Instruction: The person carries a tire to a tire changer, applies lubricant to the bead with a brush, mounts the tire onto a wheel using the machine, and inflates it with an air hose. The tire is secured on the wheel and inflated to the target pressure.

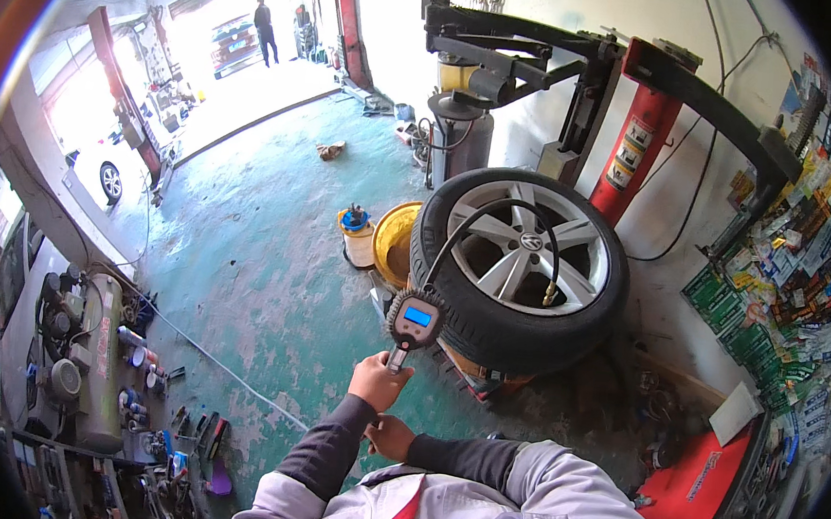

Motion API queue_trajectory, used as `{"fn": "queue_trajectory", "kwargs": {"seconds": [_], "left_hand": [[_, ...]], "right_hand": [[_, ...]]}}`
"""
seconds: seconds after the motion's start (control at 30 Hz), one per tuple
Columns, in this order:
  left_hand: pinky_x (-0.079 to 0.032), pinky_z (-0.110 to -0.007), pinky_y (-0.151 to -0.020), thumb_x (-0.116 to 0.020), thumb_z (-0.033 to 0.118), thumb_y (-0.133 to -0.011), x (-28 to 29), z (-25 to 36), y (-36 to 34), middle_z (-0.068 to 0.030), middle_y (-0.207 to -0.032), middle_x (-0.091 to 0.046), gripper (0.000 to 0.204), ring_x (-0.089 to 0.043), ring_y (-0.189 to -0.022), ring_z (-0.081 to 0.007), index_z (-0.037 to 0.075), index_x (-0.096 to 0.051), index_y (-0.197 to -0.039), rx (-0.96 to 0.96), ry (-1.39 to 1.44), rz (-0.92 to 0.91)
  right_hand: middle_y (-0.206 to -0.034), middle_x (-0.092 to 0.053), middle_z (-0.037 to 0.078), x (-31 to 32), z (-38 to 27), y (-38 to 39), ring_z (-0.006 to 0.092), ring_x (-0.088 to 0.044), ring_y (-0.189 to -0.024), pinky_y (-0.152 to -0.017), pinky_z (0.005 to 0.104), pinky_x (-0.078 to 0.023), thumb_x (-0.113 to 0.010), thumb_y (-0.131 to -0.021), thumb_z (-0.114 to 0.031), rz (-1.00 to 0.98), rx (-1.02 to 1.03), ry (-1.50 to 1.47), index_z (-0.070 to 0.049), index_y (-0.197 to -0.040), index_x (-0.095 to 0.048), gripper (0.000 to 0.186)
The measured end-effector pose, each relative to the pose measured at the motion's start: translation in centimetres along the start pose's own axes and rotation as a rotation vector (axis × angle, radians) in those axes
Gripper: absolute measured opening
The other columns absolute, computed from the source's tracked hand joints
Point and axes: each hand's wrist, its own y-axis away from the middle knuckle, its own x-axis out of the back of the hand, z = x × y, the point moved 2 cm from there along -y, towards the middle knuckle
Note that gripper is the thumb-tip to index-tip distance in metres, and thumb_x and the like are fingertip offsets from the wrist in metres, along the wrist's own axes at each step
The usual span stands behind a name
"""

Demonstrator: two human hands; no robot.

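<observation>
My left hand (378, 383) is wrapped round the handle of a digital tyre inflator gauge (416, 318) with a lit blue screen. From the gauge a black hose (467, 226) arches over the wheel (519, 248), a black tyre on a silver five-spoke alloy rim. The hose's brass-coloured end fitting (549, 294) is at the rim's near right side; whether it sits on a valve I cannot tell. Just below my left wrist, my right hand (389, 438) is closed with curled fingers; what it holds, if anything, is hidden. The wheel lies face up on a low support, largely hidden.
A tyre changer's black arm (520, 53) and red column (628, 159) stand behind the wheel. Beside the tyre are a yellow bucket (396, 238) and a smaller container (357, 235). An air compressor (95, 361) stands left; a pale hose (222, 366) crosses the floor. A person (264, 31) stands far off.
</observation>
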Motion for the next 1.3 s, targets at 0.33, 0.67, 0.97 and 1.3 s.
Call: {"fn": "queue_trajectory", "kwargs": {"seconds": [0.33, 0.67, 0.97, 1.3], "left_hand": [[-0.052, -0.042, -0.067, -0.082, 0.029, -0.084, -0.5, 0.3, 0.1, -0.0161, -0.071, -0.066, 0.034, -0.062, -0.064, -0.0287, 0.000, -0.064, -0.084, 0.030, 0.044, -0.034], [-0.054, -0.045, -0.072, -0.080, 0.032, -0.084, -0.2, 1.0, 0.4, -0.0203, -0.081, -0.071, 0.033, -0.071, -0.079, -0.0397, 0.002, -0.068, -0.093, 0.035, -0.023, -0.064], [-0.054, -0.043, -0.071, -0.081, 0.031, -0.084, -0.2, 1.0, 0.2, -0.0182, -0.079, -0.070, 0.034, -0.069, -0.074, -0.0340, 0.001, -0.067, -0.091, 0.019, 0.020, -0.067], [-0.054, -0.043, -0.072, -0.081, 0.031, -0.083, 0.2, 2.3, 0.1, -0.0198, -0.080, -0.071, 0.035, -0.070, -0.075, -0.0365, 0.000, -0.067, -0.090, 0.004, 0.015, -0.060]], "right_hand": [[-0.095, -0.074, 0.017, 0.3, -0.9, 0.9, 0.0245, -0.071, -0.066, -0.067, 0.0383, -0.057, -0.047, -0.103, -0.032, -0.014, 0.078, 0.131, 0.003, -0.106, -0.067, 0.040], [-0.092, -0.074, 0.016, 0.4, -1.6, 1.7, 0.0237, -0.071, -0.064, -0.064, 0.0383, -0.056, -0.049, -0.103, -0.033, 0.048, -0.031, 0.045, 0.002, -0.102, -0.067, 0.040], [-0.068, -0.067, 0.013, 0.4, -2.1, 2.6, 0.0255, -0.071, -0.059, -0.062, 0.0415, -0.056, -0.052, -0.101, -0.040, 0.130, -0.011, 0.006, 0.001, -0.094, -0.064, 0.043], [-0.078, -0.069, 0.010, 0.7, -2.5, 2.8, 0.0192, -0.068, -0.059, -0.058, 0.0369, -0.054, -0.050, -0.106, -0.040, 0.129, 0.000, -0.023, 0.001, -0.100, -0.065, 0.044]]}}
